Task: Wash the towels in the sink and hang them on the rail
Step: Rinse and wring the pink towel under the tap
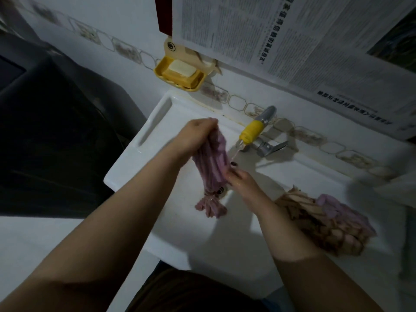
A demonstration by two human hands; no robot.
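Note:
A wet purple towel (210, 163) hangs bunched lengthwise over the white sink (144, 145), its lower end lying by the drain. My left hand (193, 136) grips the towel's top end above the basin. My right hand (238, 179) holds the towel lower down on its right side, fingers curled round it. Water runs from the tap with a yellow nozzle (251, 130) onto the towel and my right hand. A second bundle of towels (324, 219), tan and purple, lies on the sink's right rim. No rail is in view.
A yellow soap dish with a bar of soap (180, 72) hangs on the tiled wall behind the sink. Newspaper sheets (292, 37) cover the wall at the upper right. A dark appliance (56, 122) stands left of the sink.

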